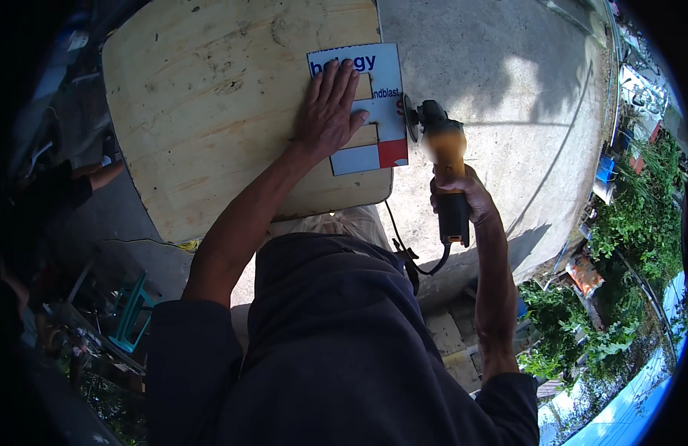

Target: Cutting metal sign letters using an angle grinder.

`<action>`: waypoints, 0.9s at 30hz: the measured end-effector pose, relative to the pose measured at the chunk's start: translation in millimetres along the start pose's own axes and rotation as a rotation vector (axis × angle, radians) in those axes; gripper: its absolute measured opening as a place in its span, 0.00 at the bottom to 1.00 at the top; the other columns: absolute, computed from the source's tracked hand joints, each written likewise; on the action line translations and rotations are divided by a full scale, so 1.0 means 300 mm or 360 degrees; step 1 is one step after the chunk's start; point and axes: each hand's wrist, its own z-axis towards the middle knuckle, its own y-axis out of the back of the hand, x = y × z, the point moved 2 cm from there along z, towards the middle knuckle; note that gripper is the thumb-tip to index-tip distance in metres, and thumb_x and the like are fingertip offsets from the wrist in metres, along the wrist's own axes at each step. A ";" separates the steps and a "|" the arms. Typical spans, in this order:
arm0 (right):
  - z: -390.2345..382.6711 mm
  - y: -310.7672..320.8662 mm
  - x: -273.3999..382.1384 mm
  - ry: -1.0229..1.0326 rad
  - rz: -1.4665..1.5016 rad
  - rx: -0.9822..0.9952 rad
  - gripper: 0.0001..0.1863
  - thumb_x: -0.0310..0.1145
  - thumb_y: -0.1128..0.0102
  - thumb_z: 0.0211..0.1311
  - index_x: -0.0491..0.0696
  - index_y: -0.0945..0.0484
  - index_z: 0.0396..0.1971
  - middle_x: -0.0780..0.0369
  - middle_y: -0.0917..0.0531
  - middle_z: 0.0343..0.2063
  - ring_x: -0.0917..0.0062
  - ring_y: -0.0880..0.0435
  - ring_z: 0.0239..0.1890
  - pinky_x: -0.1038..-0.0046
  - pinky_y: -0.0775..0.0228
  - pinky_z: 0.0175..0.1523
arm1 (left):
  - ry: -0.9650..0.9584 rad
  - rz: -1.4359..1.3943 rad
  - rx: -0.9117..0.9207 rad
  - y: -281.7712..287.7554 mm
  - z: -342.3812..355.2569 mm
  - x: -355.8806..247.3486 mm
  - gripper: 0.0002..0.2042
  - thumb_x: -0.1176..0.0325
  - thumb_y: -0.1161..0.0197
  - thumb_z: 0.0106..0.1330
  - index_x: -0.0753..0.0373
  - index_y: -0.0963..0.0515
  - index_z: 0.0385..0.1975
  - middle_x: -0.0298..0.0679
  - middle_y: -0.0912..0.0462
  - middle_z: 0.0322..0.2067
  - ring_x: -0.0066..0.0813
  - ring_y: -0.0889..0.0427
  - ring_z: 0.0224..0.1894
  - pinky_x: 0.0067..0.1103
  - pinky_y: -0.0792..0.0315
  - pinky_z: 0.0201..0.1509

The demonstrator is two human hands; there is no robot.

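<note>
My left hand [330,110] lies flat on a white printed panel [388,70], fingers stretched out and pressing on its face. The panel has blue lettering, a red corner patch and rectangular cutouts that show the wood beneath. It rests at the right side of a wooden table top [210,104], its right edge sticking out past the table. My right hand [474,195] is wrapped round the body of a yellow and black angle grinder [446,149]. The grinder's disc [411,119] stands edge-on right beside the panel's right edge; whether it touches I cannot tell.
A black power cord [442,260] runs from the grinder toward my waist. Concrete floor [508,97] spreads to the right, with green plants [634,215] beyond. Left of the table are another person's arm [106,175], a yellow cord [186,245] and a teal plastic stool [130,316].
</note>
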 end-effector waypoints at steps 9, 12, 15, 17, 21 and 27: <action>-0.113 0.004 -0.140 -0.0098 0.0020 -0.0082 0.21 0.30 0.30 0.51 0.44 0.26 0.45 0.60 0.19 0.24 0.70 0.14 0.23 0.67 0.16 0.30 | -0.0029 -0.0028 -0.0032 -0.010 0.001 0.001 0.39 0.48 0.44 0.74 0.71 0.42 0.75 0.51 0.47 0.78 0.52 0.51 0.80 0.44 0.56 0.81; -0.143 0.005 -0.186 -0.0108 0.0029 -0.0111 0.22 0.30 0.29 0.49 0.44 0.26 0.45 0.60 0.18 0.24 0.70 0.14 0.22 0.67 0.17 0.29 | -0.0040 -0.0056 -0.0051 -0.014 0.002 0.000 0.38 0.48 0.44 0.74 0.71 0.43 0.75 0.52 0.48 0.78 0.54 0.51 0.80 0.45 0.56 0.81; -0.178 0.002 -0.225 -0.0125 0.0044 -0.0158 0.20 0.29 0.30 0.49 0.44 0.26 0.43 0.60 0.18 0.24 0.70 0.14 0.22 0.67 0.17 0.29 | -0.0044 0.0012 -0.0054 -0.014 0.004 -0.003 0.38 0.47 0.43 0.73 0.70 0.40 0.74 0.51 0.46 0.78 0.53 0.50 0.80 0.44 0.56 0.81; -0.195 -0.007 -0.240 -0.0140 0.0053 -0.0163 0.20 0.29 0.30 0.49 0.44 0.26 0.43 0.60 0.18 0.24 0.70 0.14 0.22 0.67 0.17 0.29 | -0.0046 0.0005 -0.0058 -0.017 0.001 -0.001 0.38 0.47 0.43 0.73 0.71 0.40 0.74 0.51 0.46 0.78 0.53 0.50 0.80 0.44 0.56 0.81; -0.226 -0.010 -0.276 -0.0178 0.0080 -0.0198 0.22 0.31 0.27 0.45 0.41 0.25 0.40 0.59 0.19 0.24 0.71 0.14 0.21 0.68 0.16 0.30 | -0.0048 -0.0025 -0.0058 -0.018 0.004 -0.002 0.38 0.48 0.45 0.74 0.71 0.41 0.74 0.51 0.47 0.78 0.54 0.51 0.80 0.45 0.57 0.81; -0.268 0.020 -0.355 -0.0200 0.0071 -0.0209 0.17 0.29 0.30 0.50 0.44 0.25 0.39 0.60 0.19 0.23 0.70 0.14 0.21 0.67 0.17 0.28 | -0.0080 -0.0067 -0.0056 -0.016 0.007 0.004 0.39 0.50 0.44 0.75 0.70 0.46 0.76 0.54 0.50 0.78 0.55 0.54 0.81 0.47 0.59 0.81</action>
